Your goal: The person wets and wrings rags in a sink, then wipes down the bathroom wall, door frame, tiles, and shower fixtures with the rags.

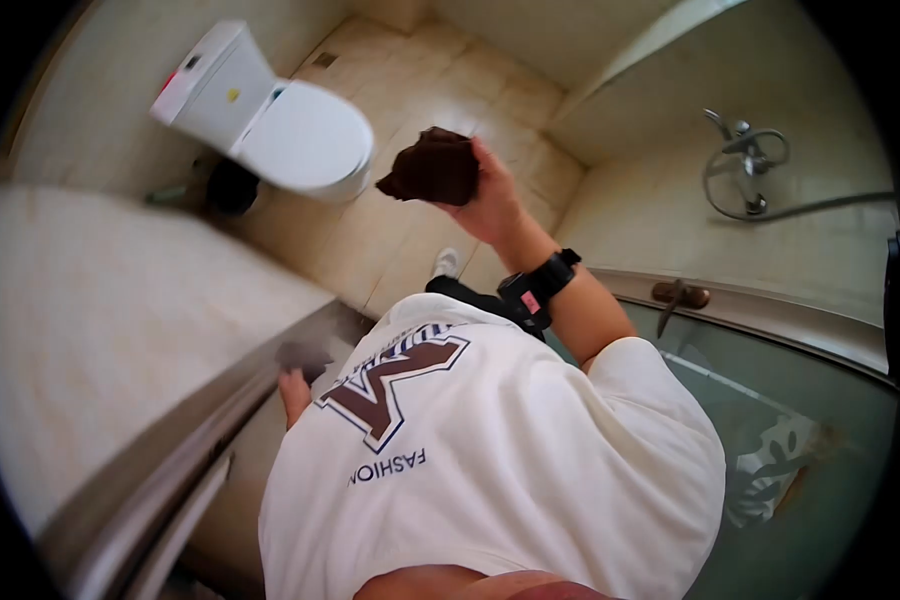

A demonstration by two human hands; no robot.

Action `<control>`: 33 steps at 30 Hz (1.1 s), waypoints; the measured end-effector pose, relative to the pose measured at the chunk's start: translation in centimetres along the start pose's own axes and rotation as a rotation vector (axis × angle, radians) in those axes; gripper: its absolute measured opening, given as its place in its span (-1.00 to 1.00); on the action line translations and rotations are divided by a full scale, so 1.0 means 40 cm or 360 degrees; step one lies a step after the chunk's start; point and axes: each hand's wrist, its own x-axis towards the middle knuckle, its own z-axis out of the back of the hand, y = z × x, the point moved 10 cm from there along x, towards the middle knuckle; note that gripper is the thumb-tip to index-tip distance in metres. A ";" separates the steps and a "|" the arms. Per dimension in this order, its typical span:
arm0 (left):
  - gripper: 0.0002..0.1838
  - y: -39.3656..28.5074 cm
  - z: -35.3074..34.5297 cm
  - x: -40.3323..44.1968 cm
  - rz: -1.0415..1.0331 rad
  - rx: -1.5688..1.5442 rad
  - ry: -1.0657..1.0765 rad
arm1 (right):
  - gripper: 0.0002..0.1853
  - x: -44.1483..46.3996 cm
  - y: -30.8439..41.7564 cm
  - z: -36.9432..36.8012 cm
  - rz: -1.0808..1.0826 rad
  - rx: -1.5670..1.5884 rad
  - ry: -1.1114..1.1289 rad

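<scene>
My right hand [490, 195], raised over the tiled floor, is closed on a dark brown cloth [434, 168], which bunches out to the left of the fingers. A black device is strapped to that wrist. My left hand [293, 393] is low at the left, beside the edge of a door [205, 415]. It is against or close to a blurred grey-brown thing [303, 356] that I cannot make out. Most of its fingers are hidden or smeared, so its grip is unclear.
A white toilet [305, 135] with its lid down stands at the upper left, a black bin [232, 187] beside it. At the right are a shower tap with a hose [753, 165] and a glass panel [730, 390] with a brown handle [680, 294]. My shoe [447, 262] is on the floor.
</scene>
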 end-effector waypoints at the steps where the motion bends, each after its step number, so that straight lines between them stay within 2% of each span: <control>1: -0.63 -0.060 -0.090 0.040 -0.0010 -0.0305 0.0185 | -0.43 0.014 0.059 0.013 0.0041 0.0051 -0.0041; 2: -0.68 -0.133 -0.139 0.079 0.0049 -0.0138 0.0136 | -0.45 0.028 0.121 0.022 0.0086 0.0106 -0.0080; 4: -0.75 -0.371 -0.322 0.102 0.0076 -0.0324 0.0428 | -0.48 0.064 0.229 0.070 0.0189 0.0112 -0.0189; 8: -0.74 -0.576 -0.548 0.201 -0.0153 -0.0431 0.0551 | -0.52 0.031 0.462 0.151 0.0463 0.0220 -0.0284; 12: -0.67 -0.731 -0.821 0.192 -0.0028 -0.0541 0.0843 | -0.50 -0.063 0.633 0.238 0.0707 0.0339 -0.0203; 14: -0.68 -0.751 -0.947 0.252 -0.0006 -0.0462 0.0979 | -0.52 -0.114 0.732 0.239 0.0901 0.0134 -0.0357; 16: -0.68 -0.795 -1.086 0.280 0.0045 -0.0305 0.1205 | -0.53 -0.176 0.801 0.314 0.1077 0.0139 -0.0521; 18: -0.68 -0.869 -1.238 0.311 -0.0089 -0.0251 0.1440 | -0.52 -0.268 0.885 0.396 0.1398 0.0182 -0.0800; 20: -0.68 -0.939 -1.408 0.317 -0.0141 -0.0201 0.1843 | -0.52 -0.357 0.968 0.405 0.1651 0.0154 -0.0875; 23: -0.67 -1.023 -1.627 0.366 -0.0068 0.0016 0.2157 | -0.51 -0.528 1.075 0.398 0.2088 -0.0016 -0.1106; 24: -0.67 -1.063 -1.694 0.386 -0.0091 0.0060 0.2231 | -0.50 -0.578 1.095 0.378 0.2233 -0.0056 -0.1190; 26: -0.66 -1.115 -1.828 0.420 -0.0086 0.0091 0.2196 | -0.49 -0.714 1.087 0.362 0.2596 0.0117 -0.1583; 28: -0.65 -1.164 -1.968 0.401 -0.0156 0.0187 0.2374 | -0.50 -0.818 1.077 0.289 0.2818 -0.0124 -0.1707; 30: -0.66 -1.222 -2.107 0.388 -0.0606 0.0433 0.2570 | -0.53 -0.898 1.036 0.226 0.3125 -0.0108 -0.1972; 32: -0.69 -1.216 -2.260 0.391 -0.0356 0.0619 0.2672 | -0.56 -0.938 0.958 0.222 0.3221 -0.0153 -0.2080; 33: -0.70 -1.214 -2.326 0.377 -0.0485 0.0677 0.2751 | -0.59 -0.969 0.908 0.228 0.3118 -0.0287 -0.2432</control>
